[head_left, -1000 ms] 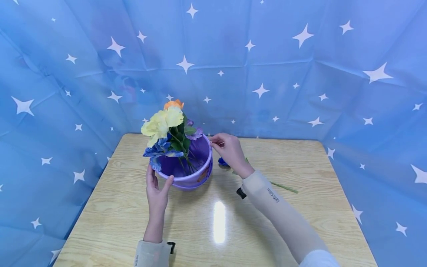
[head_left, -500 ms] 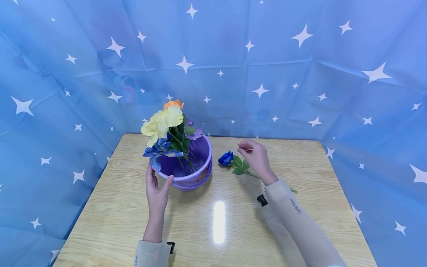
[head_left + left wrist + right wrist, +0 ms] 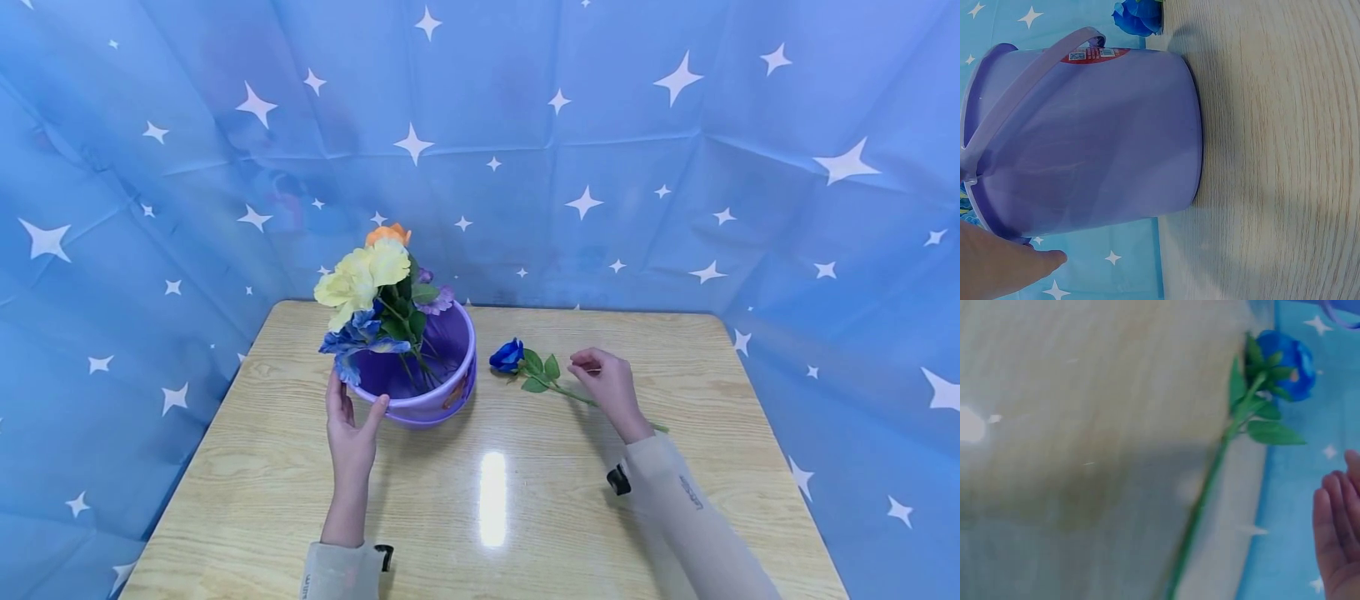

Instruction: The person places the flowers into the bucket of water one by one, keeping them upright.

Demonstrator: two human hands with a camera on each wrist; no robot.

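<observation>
A purple bucket (image 3: 435, 407) stands on the wooden table with artificial flowers in it: pale yellow (image 3: 352, 282), orange (image 3: 389, 234), blue (image 3: 356, 337) and purple (image 3: 438, 301). My left hand (image 3: 352, 442) holds the bucket by its near-left rim, thumb in front and fingers at the side. To the bucket's right a blue rose (image 3: 507, 356) lies on the table, its leafy green stem pointing right. Over that stem hovers my right hand (image 3: 611, 392), fingers loosely bent and holding nothing. In the right wrist view the rose stem (image 3: 1207, 487) is apart from my fingers.
The light wooden table (image 3: 420, 517) has its back edge close to a blue curtain (image 3: 525, 167) with white stars. The bucket's handle (image 3: 1029, 78) hangs down along its side. A bright reflection shows on the tabletop.
My right hand has left the bucket's right rim and moved right and toward me, over the rose's stem, uncovering the rose. My left hand and the bucket have stayed in place.
</observation>
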